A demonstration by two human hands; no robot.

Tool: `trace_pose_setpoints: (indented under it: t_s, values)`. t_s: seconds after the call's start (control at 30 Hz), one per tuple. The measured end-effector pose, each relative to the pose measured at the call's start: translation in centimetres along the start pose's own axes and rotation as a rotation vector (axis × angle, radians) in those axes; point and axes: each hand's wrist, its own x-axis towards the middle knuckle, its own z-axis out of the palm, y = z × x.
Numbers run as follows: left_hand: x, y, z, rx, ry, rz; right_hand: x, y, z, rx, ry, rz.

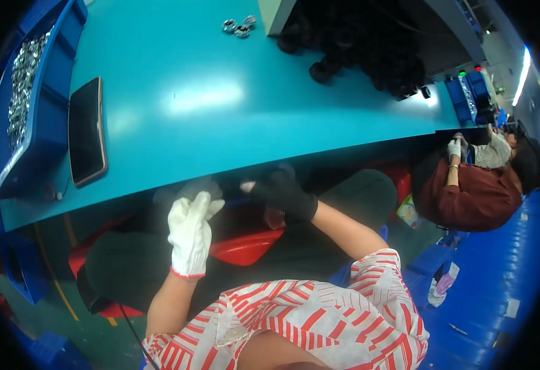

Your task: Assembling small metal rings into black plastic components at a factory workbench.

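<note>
- Seated at a turquoise table (159, 145) above a green floor (42, 314), near a co-worker (473, 197) in maroon.
- Set with a phone (87, 132), three metal rings (241, 31) and black parts (368, 49), beside a blue bin (51, 102) at left.
- Held just short of the table's near edge, with white-gloved left hand (191, 231) curled, black-gloved right hand (285, 192) blurred; impossible to tell whether gripping anything in either.

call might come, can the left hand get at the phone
Likely yes: the phone lies uncovered on the table, and only the near edge seems to stand between it and the left hand.
</note>
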Motion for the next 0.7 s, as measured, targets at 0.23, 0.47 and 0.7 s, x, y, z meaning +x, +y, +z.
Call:
trace_pose_setpoints:
  t_s: [0.23,0.47,0.7]
  values:
    - [-0.1,-0.5,-0.1,0.137,-0.132,-0.086,-3.6,-6.9,-7.6,0.012,-0.014,-0.432]
    - [-0.3,-0.4,1.2,0.189,-0.199,-0.113,7.8,-4.9,-17.6,-1.015,0.899,-0.643]
    - [-0.8,-0.3,1.1,0.206,-0.201,-0.123,5.1,-8.2,-13.7,-0.661,0.583,-0.395]
